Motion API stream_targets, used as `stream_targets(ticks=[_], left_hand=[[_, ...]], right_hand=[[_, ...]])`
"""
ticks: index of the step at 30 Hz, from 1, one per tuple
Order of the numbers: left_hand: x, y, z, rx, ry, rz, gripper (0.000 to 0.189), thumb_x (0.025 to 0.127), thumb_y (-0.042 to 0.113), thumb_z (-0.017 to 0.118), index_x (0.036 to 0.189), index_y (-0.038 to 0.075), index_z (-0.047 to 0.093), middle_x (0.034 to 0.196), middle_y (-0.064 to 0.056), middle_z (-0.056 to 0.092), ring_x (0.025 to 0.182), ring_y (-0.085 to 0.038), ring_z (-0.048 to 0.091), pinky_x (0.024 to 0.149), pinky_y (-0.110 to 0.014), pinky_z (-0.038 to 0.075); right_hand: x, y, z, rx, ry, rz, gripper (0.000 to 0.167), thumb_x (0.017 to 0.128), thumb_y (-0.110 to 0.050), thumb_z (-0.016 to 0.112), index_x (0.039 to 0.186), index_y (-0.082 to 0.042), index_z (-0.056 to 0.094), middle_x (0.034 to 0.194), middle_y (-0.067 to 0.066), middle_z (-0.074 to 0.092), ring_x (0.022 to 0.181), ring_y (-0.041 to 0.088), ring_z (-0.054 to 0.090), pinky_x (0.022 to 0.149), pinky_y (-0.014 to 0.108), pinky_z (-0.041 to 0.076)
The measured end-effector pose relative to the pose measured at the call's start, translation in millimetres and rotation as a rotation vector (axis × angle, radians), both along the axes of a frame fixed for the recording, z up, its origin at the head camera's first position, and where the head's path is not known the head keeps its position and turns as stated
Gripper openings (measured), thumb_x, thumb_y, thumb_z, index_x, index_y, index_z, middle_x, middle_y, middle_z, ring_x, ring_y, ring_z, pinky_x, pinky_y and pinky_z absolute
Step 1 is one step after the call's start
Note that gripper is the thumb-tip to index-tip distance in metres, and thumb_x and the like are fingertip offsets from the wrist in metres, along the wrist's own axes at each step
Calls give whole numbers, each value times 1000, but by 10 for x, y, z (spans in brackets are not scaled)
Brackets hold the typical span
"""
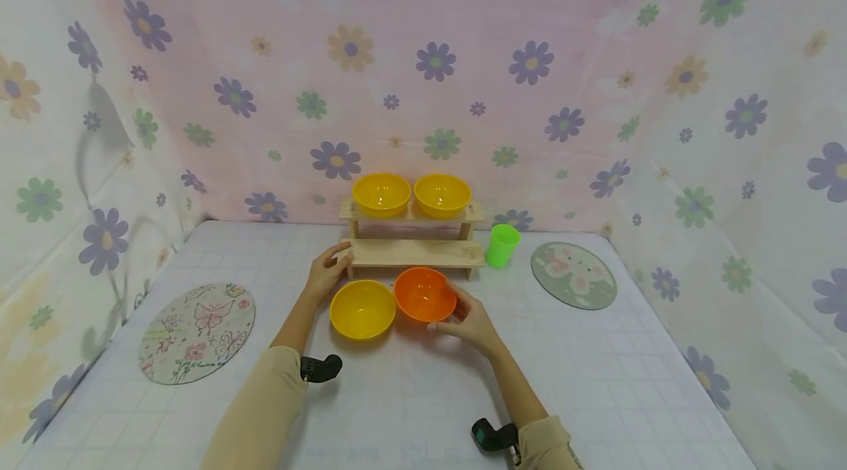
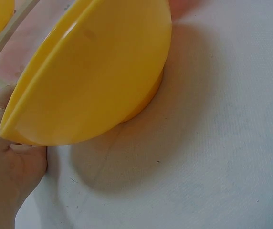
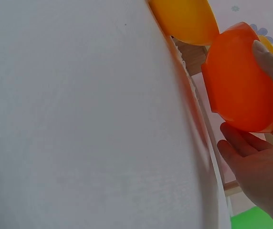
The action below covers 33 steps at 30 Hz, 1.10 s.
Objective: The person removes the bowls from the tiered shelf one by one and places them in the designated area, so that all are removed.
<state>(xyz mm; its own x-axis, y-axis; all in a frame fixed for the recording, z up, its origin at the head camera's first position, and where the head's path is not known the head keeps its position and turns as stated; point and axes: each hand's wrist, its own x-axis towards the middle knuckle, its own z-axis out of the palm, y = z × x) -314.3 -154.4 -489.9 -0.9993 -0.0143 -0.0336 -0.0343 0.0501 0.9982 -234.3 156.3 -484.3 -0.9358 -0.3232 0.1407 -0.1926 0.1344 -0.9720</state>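
Observation:
My right hand (image 1: 471,323) holds an orange bowl (image 1: 426,295) by its right side, thumb on the near side and fingers round the far side. In the right wrist view the orange bowl (image 3: 241,78) is raised off the table. Left of it is a yellow bowl (image 1: 362,310), not held. My left hand (image 1: 326,273) grips the left end of the lower board of a wooden two-step stand (image 1: 410,253). The left wrist view has this yellow bowl (image 2: 93,71) hiding the left fingertips.
Two more yellow bowls (image 1: 381,195) sit side by side on the stand's upper step. A green cup (image 1: 503,246) stands right of the stand. Round patterned mats lie at the left (image 1: 197,334) and right (image 1: 573,276). Flowered cloth walls (image 1: 423,102) surround the table.

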Motion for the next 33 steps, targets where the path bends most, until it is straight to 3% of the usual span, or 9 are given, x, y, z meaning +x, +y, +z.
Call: stream_targets(ticks=[6,10,13,16,21,25,29,33], left_hand=[[6,5,24,-40,-4,15,48,93,25,60,137,9,49,125,-21,52,89,-13,49,89,-25,49],[57,17,108,-18,-26,4,46,94,21,58,137,7,48,130,-22,48,91,-15,47,95,-32,46],[121,34,202,-21,-28,-8,46,95,18,57,138,4,46,135,-23,45,93,-16,46,100,-40,42],[156,46,251,-37,-24,-15,47,95,17,55,138,1,44,136,-24,42,94,-15,46,100,-42,42],[81,20,138,-30,-28,-6,47,95,19,57,138,4,45,136,-23,44,93,-14,47,97,-35,45],[6,1,20,-48,-21,14,48,93,25,60,137,8,48,130,-21,49,92,-12,49,90,-25,48],[-12,4,-17,-57,-3,26,47,93,26,60,135,9,50,125,-22,52,91,-13,50,85,-21,49],[-6,8,-8,-58,4,29,45,93,25,60,135,10,51,130,-19,50,93,-15,48,85,-22,48]], right_hand=[[81,5,115,0,-20,16,85,73,-1,79,143,7,30,145,23,35,128,38,41,104,42,34],[158,-9,236,18,-26,33,84,74,1,76,142,11,28,146,26,32,129,41,38,106,46,32],[168,-7,240,35,-26,40,84,75,1,76,142,11,27,146,27,32,129,41,38,106,47,31],[129,10,148,27,-23,44,84,75,1,76,143,9,27,146,26,32,130,40,37,106,46,31],[46,48,-53,19,-21,39,83,75,-2,77,144,3,31,147,20,35,131,35,39,105,39,34],[32,56,-104,10,-19,39,85,74,-5,79,144,1,31,147,18,36,131,33,39,105,37,34],[26,59,-121,5,-34,35,84,74,-2,78,145,-1,33,147,15,38,131,31,39,106,38,33],[19,64,-128,16,-31,36,82,75,-1,77,145,-2,33,146,16,38,132,31,39,107,40,32]])
